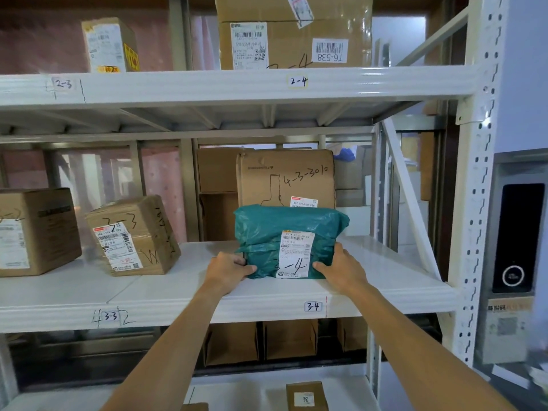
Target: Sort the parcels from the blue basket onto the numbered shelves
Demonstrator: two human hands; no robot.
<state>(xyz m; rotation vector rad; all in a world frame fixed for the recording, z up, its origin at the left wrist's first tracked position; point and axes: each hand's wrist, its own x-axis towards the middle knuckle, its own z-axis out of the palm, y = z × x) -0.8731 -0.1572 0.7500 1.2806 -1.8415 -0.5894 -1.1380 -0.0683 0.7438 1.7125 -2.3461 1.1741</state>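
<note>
A green plastic-wrapped parcel [289,241] with a white label marked "3-4" rests on the white shelf [267,298] above the tag "3-4" [312,306]. My left hand [229,269] grips its lower left corner. My right hand [341,268] holds its lower right side. Behind the parcel stands a tall cardboard box [286,178] with "4-3-3010" written on it. The blue basket is not in view.
On the same shelf to the left sit a tilted box marked "3-3" [133,235] and a larger box [35,229]. The shelf above, tagged "2-4" [297,81], carries a big carton [293,31]. A white upright [474,203] bounds the bay on the right.
</note>
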